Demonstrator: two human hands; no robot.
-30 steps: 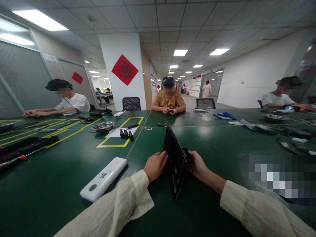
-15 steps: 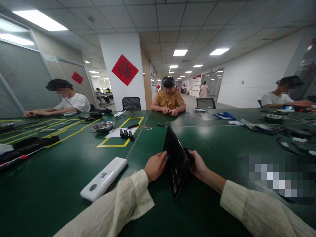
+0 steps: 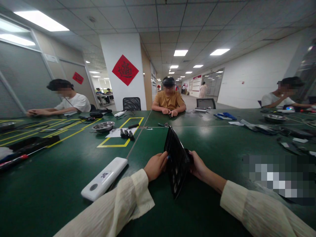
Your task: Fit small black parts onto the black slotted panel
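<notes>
A thin black rectangular panel (image 3: 178, 171), perhaps a casing or frame, stands on edge between my hands in the head view, above the green table (image 3: 209, 210). My left hand (image 3: 155, 166) is closed at its left face, the fingertips pressed on it near a small blue spot. On the other side, my right hand (image 3: 197, 164) grips a dark part at the panel's right edge; its fingertips are partly hidden behind that part. A white power-bank-like device (image 3: 105, 179) lies on the table to the left of my left hand.
A metal bowl (image 3: 103, 126) and small black parts (image 3: 127, 134) are near the yellow tape rectangle (image 3: 111, 145). A red-handled screwdriver (image 3: 17, 162) lies at far left. Cables and bags (image 3: 261, 127) are at right. People sit across (image 3: 169, 100) and at both sides.
My hands and the black panel have hardly moved. The person at the right has raised a hand to their face; the person across has shifted their hands slightly.
</notes>
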